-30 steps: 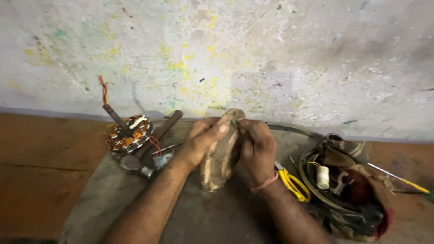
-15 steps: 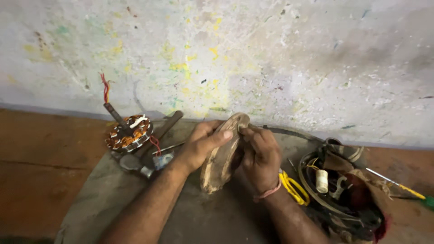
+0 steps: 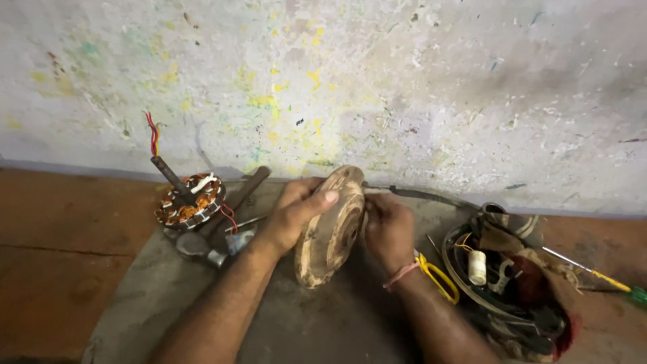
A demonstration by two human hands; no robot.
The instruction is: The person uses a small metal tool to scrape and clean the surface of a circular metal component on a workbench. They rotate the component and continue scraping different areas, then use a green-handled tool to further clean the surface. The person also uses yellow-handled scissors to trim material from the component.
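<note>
A round, dusty tan motor cover [image 3: 331, 229] stands on its edge on a grey cloth [image 3: 135, 303]. My left hand [image 3: 296, 212] grips its upper left rim, thumb across the top. On the cover's right side, my right hand [image 3: 387, 226] holds it, fingers at the hub. A copper-wound stator [image 3: 191, 201] on a dark shaft with red wires lies to the left.
A hammer [image 3: 219, 226] lies beside the stator. Yellow-handled pliers [image 3: 437, 276] rest by my right wrist. A dark round tray [image 3: 502, 276] of wires and parts sits at right, with a green-tipped screwdriver [image 3: 600, 276] beyond it. A paint-spattered wall [image 3: 404, 87] stands close behind.
The cover has been turned more upright and lifted slightly, and my hands have shifted round its rim. The view has moved a little closer.
</note>
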